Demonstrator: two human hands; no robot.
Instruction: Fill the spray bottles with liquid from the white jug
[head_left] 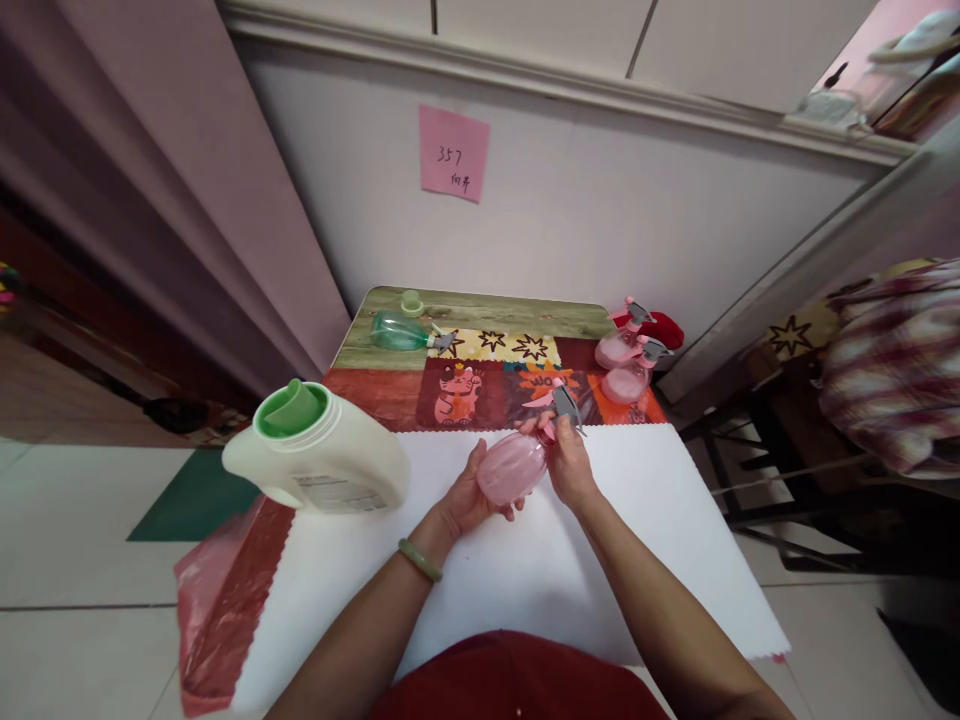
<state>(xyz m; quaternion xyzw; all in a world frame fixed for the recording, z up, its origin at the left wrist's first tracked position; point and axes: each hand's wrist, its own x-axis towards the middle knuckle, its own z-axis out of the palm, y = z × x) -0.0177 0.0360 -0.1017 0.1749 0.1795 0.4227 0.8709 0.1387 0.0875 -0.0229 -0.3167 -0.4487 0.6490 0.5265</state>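
A pink spray bottle is tilted above the white sheet, its trigger head pointing up and to the right. Around the lower part of its body, my left hand is closed, with a green bangle on that wrist. My right hand grips the neck, just below the pink and grey trigger head. Whether the head is screwed tight cannot be seen behind the fingers. To the left stands a large cream jug, with a green pouring spout in its uncapped mouth.
At the back left, a green spray bottle lies on its side near a light green cap. Two pink spray bottles stand at the back right beside a red object. A pink note is stuck to the wall.
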